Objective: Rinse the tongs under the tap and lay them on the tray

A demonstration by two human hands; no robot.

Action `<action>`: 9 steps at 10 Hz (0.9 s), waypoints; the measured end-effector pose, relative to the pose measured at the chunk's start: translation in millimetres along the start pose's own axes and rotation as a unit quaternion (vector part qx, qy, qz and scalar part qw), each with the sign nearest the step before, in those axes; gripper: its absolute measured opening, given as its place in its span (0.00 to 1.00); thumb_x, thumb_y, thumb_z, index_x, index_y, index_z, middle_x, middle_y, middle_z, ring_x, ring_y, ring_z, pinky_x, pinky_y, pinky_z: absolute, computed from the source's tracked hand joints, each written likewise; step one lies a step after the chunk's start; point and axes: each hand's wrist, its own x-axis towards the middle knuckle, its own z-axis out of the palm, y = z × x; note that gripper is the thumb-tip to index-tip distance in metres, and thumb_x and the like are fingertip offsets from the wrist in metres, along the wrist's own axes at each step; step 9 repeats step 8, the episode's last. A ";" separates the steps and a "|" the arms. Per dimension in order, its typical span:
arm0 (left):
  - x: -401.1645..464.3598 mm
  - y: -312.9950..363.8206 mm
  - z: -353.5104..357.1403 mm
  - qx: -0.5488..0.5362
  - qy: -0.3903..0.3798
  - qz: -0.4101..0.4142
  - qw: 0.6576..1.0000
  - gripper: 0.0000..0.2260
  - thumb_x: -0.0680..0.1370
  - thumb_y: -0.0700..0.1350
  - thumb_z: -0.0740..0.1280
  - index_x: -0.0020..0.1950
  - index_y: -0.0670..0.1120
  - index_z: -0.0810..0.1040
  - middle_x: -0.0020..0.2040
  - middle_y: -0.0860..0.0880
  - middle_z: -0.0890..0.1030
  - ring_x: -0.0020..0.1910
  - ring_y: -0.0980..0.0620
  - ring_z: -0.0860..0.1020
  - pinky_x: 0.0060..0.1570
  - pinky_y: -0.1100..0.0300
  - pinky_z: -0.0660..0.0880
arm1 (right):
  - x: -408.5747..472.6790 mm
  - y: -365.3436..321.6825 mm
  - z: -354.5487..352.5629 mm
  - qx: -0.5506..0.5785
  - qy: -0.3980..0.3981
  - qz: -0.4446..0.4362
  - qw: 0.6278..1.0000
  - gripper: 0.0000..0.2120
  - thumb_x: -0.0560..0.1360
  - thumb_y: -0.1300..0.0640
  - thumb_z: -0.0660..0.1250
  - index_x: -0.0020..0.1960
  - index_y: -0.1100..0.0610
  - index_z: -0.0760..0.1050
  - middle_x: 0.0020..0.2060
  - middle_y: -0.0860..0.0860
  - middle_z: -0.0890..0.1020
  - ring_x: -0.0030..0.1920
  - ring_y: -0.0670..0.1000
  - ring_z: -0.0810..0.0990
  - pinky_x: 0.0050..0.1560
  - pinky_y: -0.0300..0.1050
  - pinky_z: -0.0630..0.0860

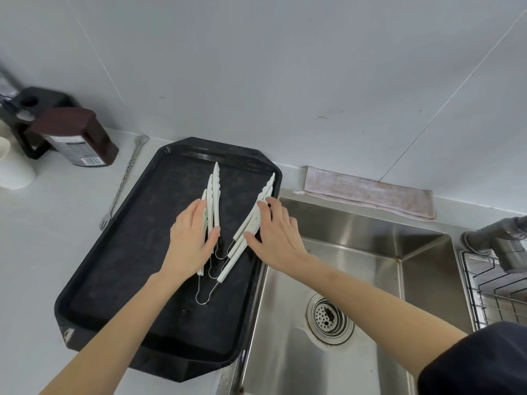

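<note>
Three white plastic tongs (216, 183) with wire spring loops lie spread in a V on the black tray (128, 266), tips toward the wall. My left hand (191, 238) grips the left arms of the tongs between fingers and thumb. My right hand (278, 235) holds the right arms near the tray's right rim, thumb under them. The wire loops rest on the tray floor just below my hands. The grey tap (502, 235) stands at the far right, with no water visible.
A steel sink (356, 252) with a drain strainer (328, 317) adjoins the tray's right side. A pink cloth (368, 192) lies behind it. A wire rack (496, 295) sits far right. A long metal fork (125, 178), brown bottle (77, 138) and white cup (14, 169) stand left.
</note>
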 end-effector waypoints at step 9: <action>27.0 8.4 11.2 0.114 -0.016 -0.006 0.993 0.40 0.69 0.62 0.34 0.76 0.42 0.49 0.78 0.41 0.49 0.77 0.43 0.46 0.74 0.47 0.42 | 28.7 29.0 -9.1 -0.050 -0.056 -0.042 0.996 0.36 0.77 0.40 0.51 0.77 0.54 0.40 0.77 0.51 0.40 0.77 0.53 0.40 0.76 0.58 0.40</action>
